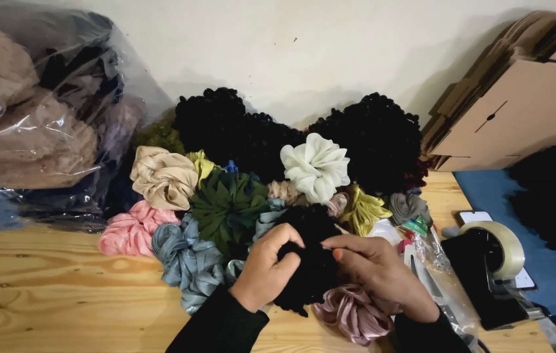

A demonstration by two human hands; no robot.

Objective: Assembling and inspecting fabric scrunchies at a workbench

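Note:
My left hand (266,267) and my right hand (377,269) both grip a black ruffled scrunchie (312,261) held just above the wooden table (62,287). Below my right hand lies a mauve satin scrunchie (351,315). Right behind my hands sits a heap of scrunchies: dark green (227,204), grey-blue (186,258), pink (133,230), beige (163,176), white (316,167) and olive-yellow (362,210). Several black scrunchies (252,134) are piled at the back against the wall.
A clear plastic bag (42,111) stuffed with fabric items stands at the left. A tape dispenser (490,265) sits at the right, by a phone (477,217) and a blue mat (487,189). Flat cardboard boxes (520,98) lean at the top right.

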